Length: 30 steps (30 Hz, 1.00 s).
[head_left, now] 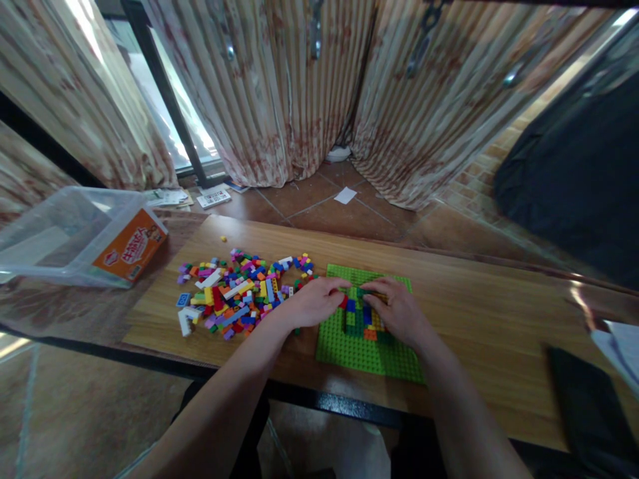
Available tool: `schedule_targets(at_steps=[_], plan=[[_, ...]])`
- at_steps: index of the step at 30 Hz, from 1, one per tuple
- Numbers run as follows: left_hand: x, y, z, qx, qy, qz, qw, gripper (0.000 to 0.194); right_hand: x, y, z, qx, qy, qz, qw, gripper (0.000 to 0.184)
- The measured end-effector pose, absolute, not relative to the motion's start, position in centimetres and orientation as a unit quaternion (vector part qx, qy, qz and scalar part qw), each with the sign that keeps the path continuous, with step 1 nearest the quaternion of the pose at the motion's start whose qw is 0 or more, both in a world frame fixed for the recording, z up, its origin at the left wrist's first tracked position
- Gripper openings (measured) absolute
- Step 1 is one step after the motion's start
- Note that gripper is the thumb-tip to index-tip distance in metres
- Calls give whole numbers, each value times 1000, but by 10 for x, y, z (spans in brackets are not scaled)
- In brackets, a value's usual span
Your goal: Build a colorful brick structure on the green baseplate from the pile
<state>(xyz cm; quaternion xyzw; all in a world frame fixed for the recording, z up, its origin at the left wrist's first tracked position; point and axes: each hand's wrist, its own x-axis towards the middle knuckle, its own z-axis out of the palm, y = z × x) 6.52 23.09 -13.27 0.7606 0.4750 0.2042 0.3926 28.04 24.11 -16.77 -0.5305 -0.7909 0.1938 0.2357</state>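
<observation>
A bright green studded baseplate (369,362) lies on the table with a low build of toy bricks on it. Blue bricks (368,314), green pieces and an orange brick (370,334) show in the build. My left hand (319,301) reaches over the plate's left side, fingers drawn together beside a red brick (343,302); whatever is between its fingertips is hidden. From the right, my right hand (397,307) bends over the build, thumb and forefinger closed at a small dark green brick (361,292). Its palm covers part of the build's right side.
A wide heap of loose coloured bricks (244,296) spreads left of the plate, with a lone yellow piece (223,239) behind it. A clear plastic box (74,266) stands at far left. To the right lie a dark flat case (584,399) and papers (619,346).
</observation>
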Motion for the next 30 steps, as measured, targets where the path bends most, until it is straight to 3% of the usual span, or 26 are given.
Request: schedule_targets(at_steps=[30], plan=[[59, 234, -139, 742, 490, 230, 395, 44, 270, 233, -165, -550, -771, 176, 268, 31]])
